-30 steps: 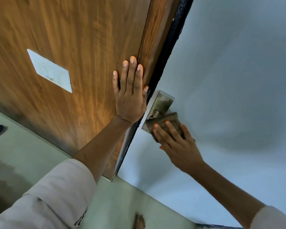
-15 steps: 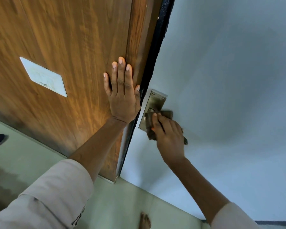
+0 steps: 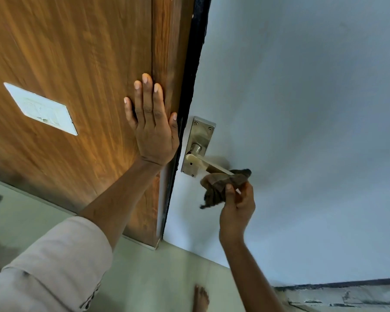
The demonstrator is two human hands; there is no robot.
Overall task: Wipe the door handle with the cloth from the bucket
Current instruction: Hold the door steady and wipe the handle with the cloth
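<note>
Against grey door (image 3: 302, 109), right hand (image 3: 236, 208) grips cloth (image 3: 221, 185) at handle (image 3: 208, 164).

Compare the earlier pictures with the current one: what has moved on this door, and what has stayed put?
The right hand has slid the cloth outward along the door handle, from the backplate to the lever's free end, baring the lever. It keeps its grip on the cloth. The left hand stays flat on the wooden panel.
</note>
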